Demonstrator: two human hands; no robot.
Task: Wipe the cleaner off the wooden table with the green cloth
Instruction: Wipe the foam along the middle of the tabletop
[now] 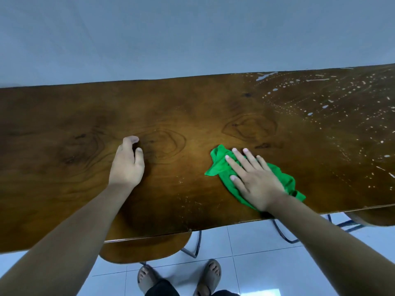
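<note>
The dark wooden table [64, 129] runs across the whole view. A crumpled green cloth [220, 165] lies on it right of centre, near the front edge. My right hand [254, 178] lies flat on the cloth with its fingers spread, pressing it onto the wood. My left hand [128, 161] rests on the bare wood to the left, fingers loosely curled, holding nothing. White drops and streaks of cleaner [333, 97] cover the right far part of the table, apart from the cloth.
A pale wall [192, 35] rises behind the table's far edge. Two wooden stools [145, 248] with metal legs [282, 233] stand under the front edge on a white tiled floor. My feet in sandals [209, 276] show at the bottom.
</note>
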